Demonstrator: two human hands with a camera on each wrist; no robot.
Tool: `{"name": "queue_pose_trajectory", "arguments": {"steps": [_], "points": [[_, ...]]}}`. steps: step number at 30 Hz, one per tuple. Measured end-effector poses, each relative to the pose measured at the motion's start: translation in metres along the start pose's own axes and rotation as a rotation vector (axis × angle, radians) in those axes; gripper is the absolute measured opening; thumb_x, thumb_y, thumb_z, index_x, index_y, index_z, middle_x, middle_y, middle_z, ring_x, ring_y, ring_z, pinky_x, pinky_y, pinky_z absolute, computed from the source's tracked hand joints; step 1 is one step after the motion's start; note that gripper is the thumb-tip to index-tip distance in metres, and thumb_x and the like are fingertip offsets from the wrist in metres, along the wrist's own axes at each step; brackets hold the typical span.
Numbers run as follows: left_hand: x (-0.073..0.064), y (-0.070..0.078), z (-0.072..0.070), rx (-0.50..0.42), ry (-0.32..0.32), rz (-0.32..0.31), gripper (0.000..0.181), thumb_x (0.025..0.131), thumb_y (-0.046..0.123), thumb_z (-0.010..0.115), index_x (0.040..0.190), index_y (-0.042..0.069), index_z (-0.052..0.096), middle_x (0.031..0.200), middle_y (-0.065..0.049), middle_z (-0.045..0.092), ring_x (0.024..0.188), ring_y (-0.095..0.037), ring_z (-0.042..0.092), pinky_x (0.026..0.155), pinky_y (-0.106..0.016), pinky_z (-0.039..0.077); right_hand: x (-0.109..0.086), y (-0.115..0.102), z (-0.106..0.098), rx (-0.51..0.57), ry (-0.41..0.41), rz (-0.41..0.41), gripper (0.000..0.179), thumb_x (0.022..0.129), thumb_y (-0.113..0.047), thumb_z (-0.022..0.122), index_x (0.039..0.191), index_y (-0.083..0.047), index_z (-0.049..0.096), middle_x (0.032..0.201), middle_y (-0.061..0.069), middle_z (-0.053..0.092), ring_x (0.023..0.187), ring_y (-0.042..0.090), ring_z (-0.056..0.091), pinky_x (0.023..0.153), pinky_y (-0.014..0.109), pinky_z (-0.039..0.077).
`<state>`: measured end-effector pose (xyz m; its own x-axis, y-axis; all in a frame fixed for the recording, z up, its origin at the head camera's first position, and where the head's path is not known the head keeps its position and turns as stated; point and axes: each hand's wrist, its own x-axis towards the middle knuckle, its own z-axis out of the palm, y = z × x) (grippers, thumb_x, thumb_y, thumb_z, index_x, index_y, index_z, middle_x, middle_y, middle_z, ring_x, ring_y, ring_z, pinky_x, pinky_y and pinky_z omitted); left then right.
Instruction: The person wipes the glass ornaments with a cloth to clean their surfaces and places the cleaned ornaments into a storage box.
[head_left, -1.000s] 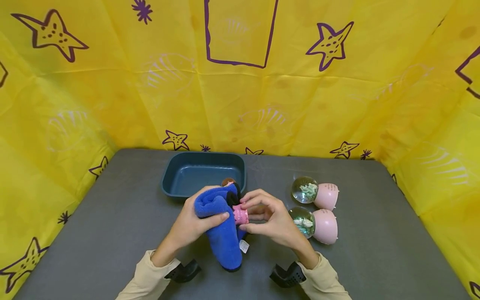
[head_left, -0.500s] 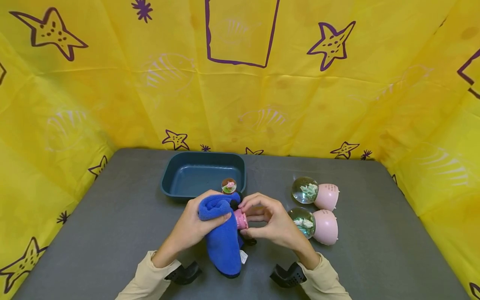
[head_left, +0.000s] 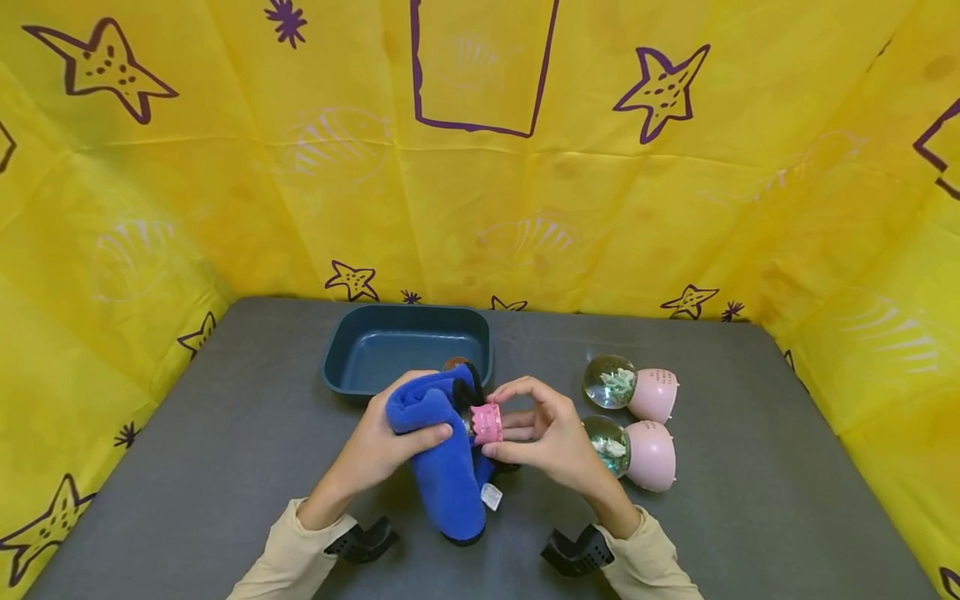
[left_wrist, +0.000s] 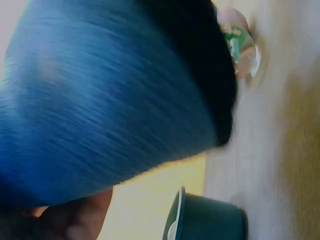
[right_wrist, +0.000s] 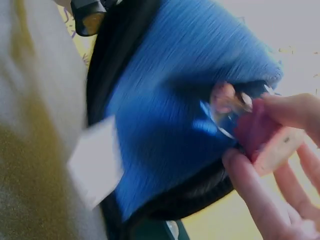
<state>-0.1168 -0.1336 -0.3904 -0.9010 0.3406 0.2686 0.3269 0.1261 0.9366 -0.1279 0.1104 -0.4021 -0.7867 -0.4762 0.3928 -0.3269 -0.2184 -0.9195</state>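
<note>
A plush blue cloth (head_left: 442, 483) with black edging and a white tag (head_left: 491, 497) hangs folded over the middle of the table. My left hand (head_left: 384, 442) grips it, thumb on top. My right hand (head_left: 551, 433) pinches a small snow globe by its pink, scalloped base (head_left: 487, 423). In the right wrist view the globe's clear dome (right_wrist: 225, 110) faces into the cloth, partly in its fold. Behind the cloth, the top of another small globe (head_left: 456, 363) shows at the tray's near right corner, mostly hidden.
A dark teal tray (head_left: 405, 323) stands at the back, left of centre. Two larger snow globes with pale pink bases, the far one (head_left: 655, 393) and the near one (head_left: 651, 455), lie on their sides to the right. Yellow printed fabric (head_left: 480, 192) walls the table.
The cloth dipped toward me, uncovering the small globe behind, then rose again. My right hand has drawn the pink base slightly right, away from the cloth, so some of its dome shows.
</note>
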Motion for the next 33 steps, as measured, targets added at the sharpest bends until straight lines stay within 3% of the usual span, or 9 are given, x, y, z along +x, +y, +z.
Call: {"name": "queue_pose_trajectory", "arguments": {"steps": [4, 6, 11, 14, 19, 23, 26, 29, 33], "points": [[-0.0007, 0.0001, 0.0037, 0.068, -0.100, 0.049, 0.073, 0.077, 0.014, 0.086, 0.140, 0.019, 0.050, 0.137, -0.006, 0.059, 0.117, -0.017, 0.061, 0.098, -0.033, 0.051, -0.0002, 0.0009, -0.0007, 0.021, 0.055, 0.046, 0.042, 0.083, 0.005, 0.074, 0.117, 0.013, 0.051, 0.111, 0.000, 0.060, 0.079, 0.010, 0.074, 0.070, 0.027, 0.060], [-0.0008, -0.0009, 0.0066, 0.119, -0.110, 0.096, 0.075, 0.074, 0.013, 0.088, 0.139, 0.018, 0.051, 0.136, -0.005, 0.061, 0.116, -0.016, 0.062, 0.098, -0.033, 0.051, -0.0003, 0.0014, -0.0011, 0.017, 0.065, 0.058, 0.040, 0.086, 0.002, 0.072, 0.118, 0.014, 0.051, 0.109, -0.002, 0.060, 0.077, 0.008, 0.074, 0.070, 0.026, 0.060], [0.0001, -0.0033, 0.0101, 0.199, -0.018, 0.229, 0.062, 0.071, 0.006, 0.089, 0.127, 0.012, 0.062, 0.121, -0.008, 0.070, 0.107, -0.015, 0.068, 0.094, -0.031, 0.054, 0.0004, -0.0009, -0.0013, 0.024, 0.060, 0.129, 0.040, 0.090, -0.003, 0.070, 0.123, 0.012, 0.054, 0.107, 0.005, 0.059, 0.077, 0.012, 0.075, 0.070, 0.039, 0.061], [-0.0001, -0.0025, 0.0095, 0.182, 0.037, 0.245, 0.053, 0.070, 0.002, 0.087, 0.119, 0.010, 0.067, 0.115, -0.009, 0.073, 0.106, -0.014, 0.070, 0.094, -0.029, 0.055, 0.0009, -0.0045, -0.0013, -0.008, 0.055, 0.185, 0.039, 0.091, -0.006, 0.070, 0.125, 0.009, 0.057, 0.107, 0.015, 0.061, 0.077, 0.014, 0.075, 0.069, 0.043, 0.061], [0.0001, 0.0003, 0.0077, 0.141, 0.127, 0.224, 0.043, 0.071, -0.003, 0.085, 0.109, 0.008, 0.070, 0.103, -0.010, 0.075, 0.098, -0.010, 0.070, 0.089, -0.026, 0.055, 0.0017, -0.0063, -0.0018, -0.061, 0.065, 0.248, 0.034, 0.092, -0.010, 0.070, 0.120, 0.008, 0.062, 0.104, 0.026, 0.069, 0.073, 0.013, 0.074, 0.068, 0.035, 0.061], [0.0005, -0.0001, 0.0058, 0.146, 0.223, 0.214, 0.041, 0.071, -0.006, 0.084, 0.108, 0.005, 0.068, 0.101, -0.009, 0.073, 0.094, -0.008, 0.068, 0.085, -0.025, 0.056, 0.0023, -0.0047, -0.0013, 0.005, 0.079, 0.253, 0.035, 0.093, -0.008, 0.068, 0.119, 0.012, 0.059, 0.101, 0.014, 0.070, 0.075, 0.013, 0.075, 0.069, 0.037, 0.061], [0.0001, -0.0005, 0.0038, 0.126, 0.264, 0.160, 0.045, 0.073, -0.006, 0.083, 0.113, 0.003, 0.066, 0.107, -0.005, 0.071, 0.098, -0.008, 0.066, 0.087, -0.025, 0.056, 0.0018, -0.0042, -0.0018, 0.062, 0.084, 0.225, 0.037, 0.092, -0.004, 0.067, 0.120, 0.017, 0.054, 0.101, 0.004, 0.068, 0.077, 0.013, 0.075, 0.071, 0.036, 0.061], [-0.0003, 0.0001, 0.0018, 0.083, 0.238, 0.085, 0.050, 0.075, -0.001, 0.083, 0.121, 0.004, 0.063, 0.115, 0.000, 0.068, 0.103, -0.008, 0.065, 0.091, -0.026, 0.054, 0.0008, -0.0046, -0.0028, 0.084, 0.076, 0.176, 0.040, 0.091, -0.002, 0.068, 0.120, 0.019, 0.051, 0.098, -0.001, 0.071, 0.080, 0.012, 0.075, 0.075, 0.032, 0.061], [-0.0002, 0.0015, 0.0008, 0.033, 0.125, 0.055, 0.059, 0.078, 0.007, 0.083, 0.131, 0.006, 0.057, 0.125, -0.007, 0.065, 0.109, -0.012, 0.063, 0.094, -0.030, 0.053, 0.0005, -0.0060, -0.0020, 0.086, 0.058, 0.102, 0.042, 0.088, -0.001, 0.071, 0.119, 0.017, 0.051, 0.102, -0.002, 0.071, 0.087, 0.013, 0.075, 0.076, 0.029, 0.060]]}}
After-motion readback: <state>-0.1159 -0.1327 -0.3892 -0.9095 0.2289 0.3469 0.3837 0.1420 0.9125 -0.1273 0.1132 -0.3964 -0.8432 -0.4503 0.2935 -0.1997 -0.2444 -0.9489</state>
